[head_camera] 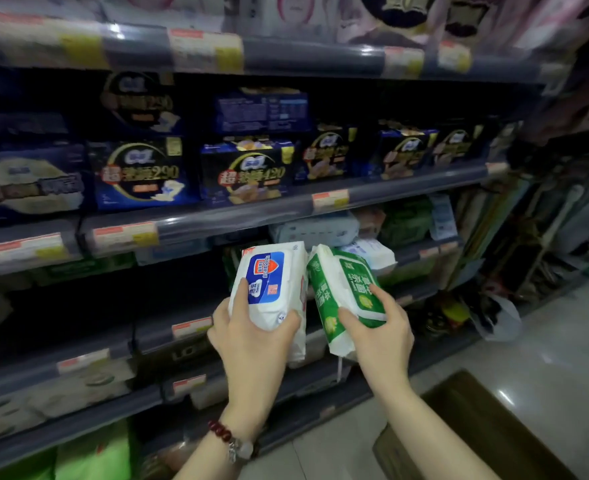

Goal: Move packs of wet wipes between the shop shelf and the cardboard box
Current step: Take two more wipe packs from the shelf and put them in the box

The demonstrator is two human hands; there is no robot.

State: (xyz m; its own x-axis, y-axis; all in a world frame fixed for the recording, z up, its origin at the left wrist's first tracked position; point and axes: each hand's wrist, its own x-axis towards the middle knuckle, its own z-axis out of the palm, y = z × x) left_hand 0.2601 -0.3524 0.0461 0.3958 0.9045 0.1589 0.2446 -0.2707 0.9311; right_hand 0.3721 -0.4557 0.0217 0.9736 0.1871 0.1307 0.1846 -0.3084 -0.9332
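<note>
At centre frame, a blue-labelled pack [268,289] is gripped by the left hand [251,344] and a green pack [346,296] by the right hand [381,327], probably so two travel between shelf [196,220] and box [473,434] at once.

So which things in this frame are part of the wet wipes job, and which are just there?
Part of the job:
blue-label wipes pack, held in the left hand
green wipes pack, held in the right hand
cardboard box on the floor
shop shelf

Just there:
dark blue packs on the shelf above
price tags
bead bracelet
</note>
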